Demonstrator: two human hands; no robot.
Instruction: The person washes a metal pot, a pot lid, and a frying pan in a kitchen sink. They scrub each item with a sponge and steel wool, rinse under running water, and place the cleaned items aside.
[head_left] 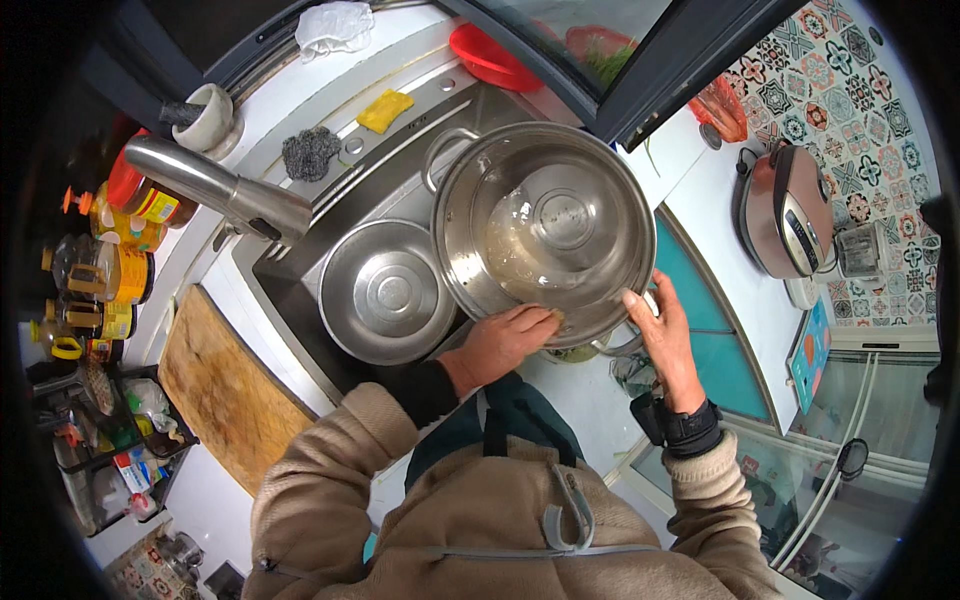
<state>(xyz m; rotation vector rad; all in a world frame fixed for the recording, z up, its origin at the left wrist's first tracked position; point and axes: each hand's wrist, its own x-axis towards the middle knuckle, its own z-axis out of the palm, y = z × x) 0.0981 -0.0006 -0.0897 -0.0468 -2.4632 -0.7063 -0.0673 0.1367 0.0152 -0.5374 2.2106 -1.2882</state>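
Observation:
A wide steel pot [545, 230] with side handles is tilted over the sink [300, 260], with a little liquid glinting inside. My left hand [505, 345] reaches onto its near inner rim, fingers together over a small yellowish-brown thing that I cannot make out. My right hand [660, 340] grips the pot's right side by the rim and handle, thumb upward. A smaller steel bowl [385, 290] sits in the sink, left of the pot.
The faucet [230, 195], steel scourer [310, 152] and yellow cloth [383, 110] line the sink's back. A cutting board [225, 390] and bottles [120, 270] are left. A rice cooker [785, 210] is right. Window frame [650, 70] and red basin [485, 60] are behind.

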